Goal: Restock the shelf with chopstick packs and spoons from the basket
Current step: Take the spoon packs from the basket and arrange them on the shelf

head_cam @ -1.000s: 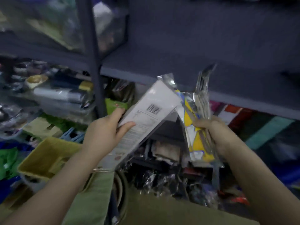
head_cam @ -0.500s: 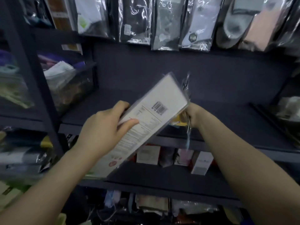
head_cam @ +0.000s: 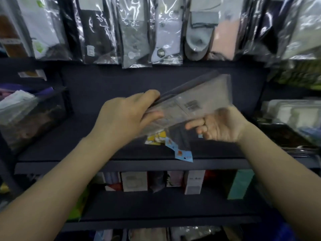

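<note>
Left hand (head_cam: 128, 117) gripped the long chopstick pack (head_cam: 189, 103) at its near end, thumb on the face, fingers curled over the top edge. The pack was tilted, far end raised toward the shelf's back wall, probably to slide it in flat above the shelf (head_cam: 132, 153). Right hand (head_cam: 218, 126) sat under the pack's lower edge, palm up, fingers loosely curled; whether it pinched the pack or only steadied it, cannot tell, motion blur. A small colourful packet (head_cam: 180, 152), yellow and blue, lay on the shelf directly below the pack and overhung the shelf's front lip, likely just dropped there to free that hand. Writing: a barcode and a white label block on the pack's face, text unreadable. Bagged socks (head_cam: 165, 32) hung above the shelf; their tags were illegible. Basket not in view.
</note>
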Demonstrator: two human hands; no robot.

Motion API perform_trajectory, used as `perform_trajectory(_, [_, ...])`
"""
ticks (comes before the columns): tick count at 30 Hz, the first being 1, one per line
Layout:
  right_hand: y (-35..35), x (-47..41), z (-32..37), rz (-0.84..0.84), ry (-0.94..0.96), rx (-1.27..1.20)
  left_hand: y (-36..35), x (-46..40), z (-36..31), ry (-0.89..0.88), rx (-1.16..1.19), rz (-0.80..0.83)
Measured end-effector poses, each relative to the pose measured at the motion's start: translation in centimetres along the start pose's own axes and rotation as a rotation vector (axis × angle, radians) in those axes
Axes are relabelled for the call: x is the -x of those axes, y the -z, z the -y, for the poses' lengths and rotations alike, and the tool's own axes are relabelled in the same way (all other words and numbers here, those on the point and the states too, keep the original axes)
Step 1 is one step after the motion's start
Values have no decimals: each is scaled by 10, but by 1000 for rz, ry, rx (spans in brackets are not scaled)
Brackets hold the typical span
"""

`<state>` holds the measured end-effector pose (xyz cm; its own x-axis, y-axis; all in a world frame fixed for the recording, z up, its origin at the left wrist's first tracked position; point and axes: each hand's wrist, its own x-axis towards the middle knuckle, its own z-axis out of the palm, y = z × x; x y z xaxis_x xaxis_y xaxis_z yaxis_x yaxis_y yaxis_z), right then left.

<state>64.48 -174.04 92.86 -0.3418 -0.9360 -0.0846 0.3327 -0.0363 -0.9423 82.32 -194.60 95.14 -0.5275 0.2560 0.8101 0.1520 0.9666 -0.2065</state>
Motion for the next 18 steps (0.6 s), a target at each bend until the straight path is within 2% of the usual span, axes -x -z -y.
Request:
perform_trajectory(1, [10,18,1,85,39,-79,-8,-6,-11,-53,-21,-25])
perform_trajectory(3, [23,57,3,104,84,-122,-29,-17,-30,-162,-35,-82])
perform_trajectory(5, [34,95,7,-44,89,-20,-57,-29,-49,-209,-6,-90])
perform_trajectory(8, [54,143,11,-368,178,107,-103,-48,-85,-183,-50,-26])
perform_trajectory(14, [118,190,7,-911,185,170,-157,-68,-157,105,157,354])
perform_trajectory(18, [151,195,4,-1133,204,362,-166,-54,-175,100,291,249])
